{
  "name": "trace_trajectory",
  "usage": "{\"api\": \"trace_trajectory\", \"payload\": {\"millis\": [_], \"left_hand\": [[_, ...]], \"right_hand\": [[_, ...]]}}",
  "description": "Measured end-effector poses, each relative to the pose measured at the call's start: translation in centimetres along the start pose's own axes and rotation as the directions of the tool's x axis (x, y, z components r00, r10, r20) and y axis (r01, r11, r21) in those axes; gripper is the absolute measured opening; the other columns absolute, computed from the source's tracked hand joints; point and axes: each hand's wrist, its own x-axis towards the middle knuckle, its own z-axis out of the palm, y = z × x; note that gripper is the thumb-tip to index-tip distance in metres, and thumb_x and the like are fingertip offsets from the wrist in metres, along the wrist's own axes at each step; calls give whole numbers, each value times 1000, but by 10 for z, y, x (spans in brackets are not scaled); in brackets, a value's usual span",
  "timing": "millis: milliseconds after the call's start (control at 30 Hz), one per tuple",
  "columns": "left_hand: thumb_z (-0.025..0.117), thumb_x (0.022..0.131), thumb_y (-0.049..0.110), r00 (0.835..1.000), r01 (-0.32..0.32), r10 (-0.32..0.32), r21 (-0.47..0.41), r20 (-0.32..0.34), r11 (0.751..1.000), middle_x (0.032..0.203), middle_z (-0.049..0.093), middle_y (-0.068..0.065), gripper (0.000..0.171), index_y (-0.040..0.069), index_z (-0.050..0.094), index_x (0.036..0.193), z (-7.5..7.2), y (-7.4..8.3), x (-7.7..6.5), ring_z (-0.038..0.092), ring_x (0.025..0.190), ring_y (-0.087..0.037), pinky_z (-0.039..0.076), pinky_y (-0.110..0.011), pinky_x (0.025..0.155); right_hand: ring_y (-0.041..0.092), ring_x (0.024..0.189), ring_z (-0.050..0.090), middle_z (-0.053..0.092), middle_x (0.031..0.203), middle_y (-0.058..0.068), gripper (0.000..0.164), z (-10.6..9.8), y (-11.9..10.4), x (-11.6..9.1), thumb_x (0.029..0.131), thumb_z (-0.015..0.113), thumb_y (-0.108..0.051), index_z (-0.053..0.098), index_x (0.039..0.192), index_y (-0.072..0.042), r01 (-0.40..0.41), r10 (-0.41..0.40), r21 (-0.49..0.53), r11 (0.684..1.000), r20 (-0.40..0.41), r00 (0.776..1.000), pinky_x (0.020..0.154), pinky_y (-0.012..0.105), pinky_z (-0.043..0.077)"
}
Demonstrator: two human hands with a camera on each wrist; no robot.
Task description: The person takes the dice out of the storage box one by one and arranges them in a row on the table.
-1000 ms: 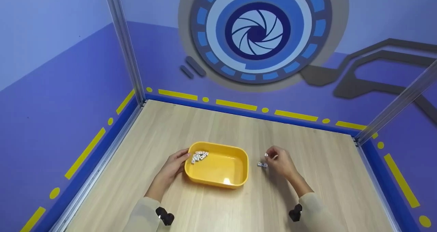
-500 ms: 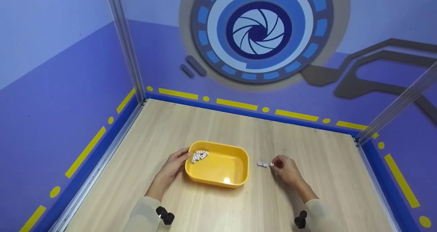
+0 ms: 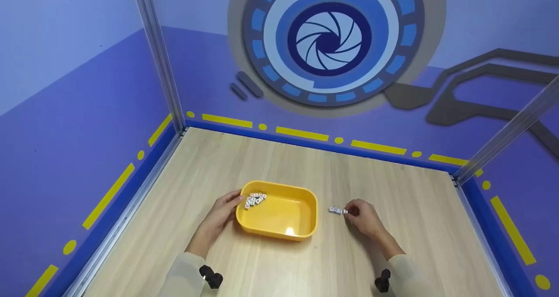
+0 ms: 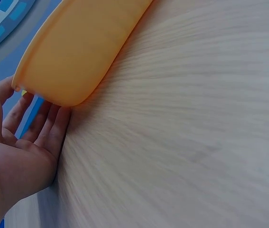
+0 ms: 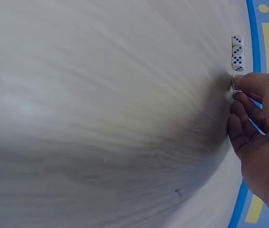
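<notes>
My left hand (image 3: 220,212) holds the left end of a yellow plastic bin (image 3: 279,235), thumb at the rim; in the left wrist view its fingers (image 4: 53,130) reach the outside wall near the bottom. Inside the bin a group of small white dice (image 3: 255,200) lies by the left wall. To the bin's right, my right hand (image 3: 366,218) pinches one white die (image 3: 345,211) between thumb and fingertips, low over the table. That die is mostly covered by the thumb in the right wrist view. Just left of it stands a short row of dice (image 3: 335,210) with dark pips.
Everything stands on a light wood table (image 3: 279,271). Blue-purple panels (image 3: 201,78) with yellow dashes enclose its back and sides, with metal posts (image 3: 161,56) at the corners. Black camera mounts (image 3: 211,277) sit at both sleeves.
My right hand has brought its die from above the row down to the row's right end, then slightly closer to it. The left hand and bin have stayed put.
</notes>
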Motion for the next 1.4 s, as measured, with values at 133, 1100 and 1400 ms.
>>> {"api": "trace_trajectory", "payload": {"millis": [133, 1100, 1400], "left_hand": [[60, 100, 32, 1000, 3, -3, 18, -12, 1000, 145, 52, -10, 49, 14, 50, 145, 1, 0, 1, 56, 126, -24, 51, -37, 98], [62, 99, 36, 1000, 10, -9, 39, -27, 999, 145, 51, -8, 51, 18, 50, 145, 0, 0, 2, 56, 126, -24, 51, -37, 97], [64, 97, 36, 999, 30, -29, 20, -42, 999, 145, 51, -9, 54, 17, 50, 146, 0, -2, 2, 58, 124, -24, 51, -37, 98]], "right_hand": [[15, 82, 56, 62, 90, -1, 13, 2, -1, 0, 86, 76, -7, 69, 94, -13, 7, -7, -18, 1000, -12, 1000, 70, 30, 48], [16, 85, 59, 64, 93, 1, 19, -13, -17, 10, 87, 76, -9, 70, 105, -6, 105, -105, -2, 995, -59, 993, 72, 32, 52], [17, 85, 61, 64, 94, -2, 18, -1, -66, 25, 90, 74, -13, 69, 106, -10, 171, -159, 99, 980, -120, 980, 76, 36, 56]]}}
